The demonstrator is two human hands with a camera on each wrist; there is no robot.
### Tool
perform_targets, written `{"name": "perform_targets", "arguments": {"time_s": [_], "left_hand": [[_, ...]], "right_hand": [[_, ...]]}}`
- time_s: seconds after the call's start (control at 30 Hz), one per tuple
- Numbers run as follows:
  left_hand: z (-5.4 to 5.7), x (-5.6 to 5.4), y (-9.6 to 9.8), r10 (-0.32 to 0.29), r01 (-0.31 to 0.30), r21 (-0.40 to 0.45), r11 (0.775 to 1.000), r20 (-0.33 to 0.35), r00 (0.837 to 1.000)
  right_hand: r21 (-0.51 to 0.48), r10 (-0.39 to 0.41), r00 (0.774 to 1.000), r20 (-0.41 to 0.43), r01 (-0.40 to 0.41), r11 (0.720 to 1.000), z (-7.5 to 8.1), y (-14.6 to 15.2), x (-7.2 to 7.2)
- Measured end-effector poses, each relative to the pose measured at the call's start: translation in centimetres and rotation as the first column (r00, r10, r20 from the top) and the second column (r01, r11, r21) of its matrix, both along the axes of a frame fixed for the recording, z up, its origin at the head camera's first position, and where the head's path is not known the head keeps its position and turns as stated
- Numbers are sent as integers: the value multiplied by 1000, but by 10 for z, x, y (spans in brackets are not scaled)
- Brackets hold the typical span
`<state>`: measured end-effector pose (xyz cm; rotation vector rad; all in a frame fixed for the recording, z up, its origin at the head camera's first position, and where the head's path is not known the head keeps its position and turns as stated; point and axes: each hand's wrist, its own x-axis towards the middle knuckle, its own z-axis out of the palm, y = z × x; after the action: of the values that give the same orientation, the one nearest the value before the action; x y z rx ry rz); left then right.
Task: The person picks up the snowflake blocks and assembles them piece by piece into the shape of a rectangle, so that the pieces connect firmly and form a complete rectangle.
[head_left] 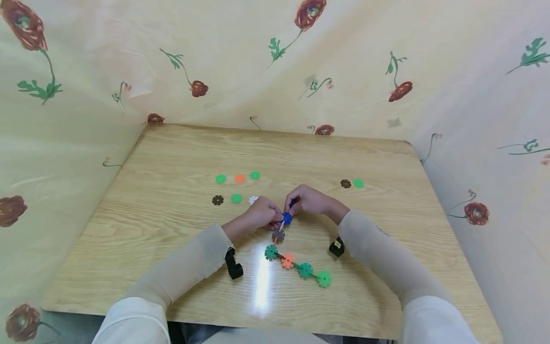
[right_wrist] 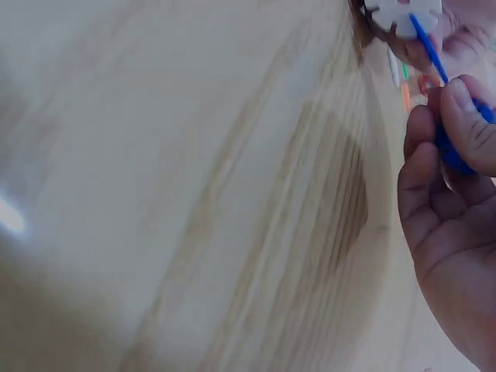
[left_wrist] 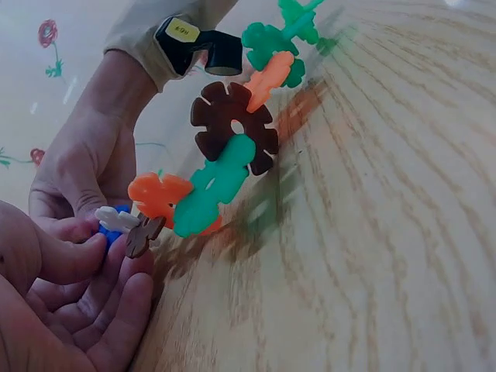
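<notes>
A chain of notched plastic discs, orange, green, brown and white, runs from the hands toward the person; a green disc (head_left: pixel 324 279) ends it. At the far end a white disc (right_wrist: pixel 394 17) meets a blue disc (head_left: pixel 286 219). My left hand (head_left: pixel 261 213) pinches the chain at the white and blue discs; its exact hold is partly hidden. Close beside it, my right hand (head_left: pixel 311 199) pinches another blue disc (right_wrist: pixel 451 151) between thumb and fingers. In the left wrist view, a small brown disc (left_wrist: pixel 145 235) sits just past the left fingertips, followed by an orange disc (left_wrist: pixel 159 194).
Loose discs lie flat on the wooden table (head_left: pixel 172 153): several beyond the left hand, including an orange disc (head_left: pixel 239 178) and a brown disc (head_left: pixel 217 200). Farther right are another brown disc (head_left: pixel 345 184) and a green disc (head_left: pixel 358 183). Flowered cloth (head_left: pixel 240 62) hangs around the table.
</notes>
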<state>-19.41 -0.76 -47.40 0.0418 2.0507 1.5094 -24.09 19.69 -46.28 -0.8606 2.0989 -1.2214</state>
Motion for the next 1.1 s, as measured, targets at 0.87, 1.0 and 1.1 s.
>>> {"name": "perform_targets", "arguments": {"time_s": [0.87,1.0,1.1], "left_hand": [[-3,8,-6,233,-235,69,969,32,972],[-2,9,-9,239,-240,66,968,28,971],[0,10,-11,241,-242,75,967,30,970]], "right_hand": [[161,-314,915,-252,360,919,-4,10,45],[138,-279,894,-351,344,929,-8,4,47],[100,-288,873,-394,352,931,-9,0,48]]}}
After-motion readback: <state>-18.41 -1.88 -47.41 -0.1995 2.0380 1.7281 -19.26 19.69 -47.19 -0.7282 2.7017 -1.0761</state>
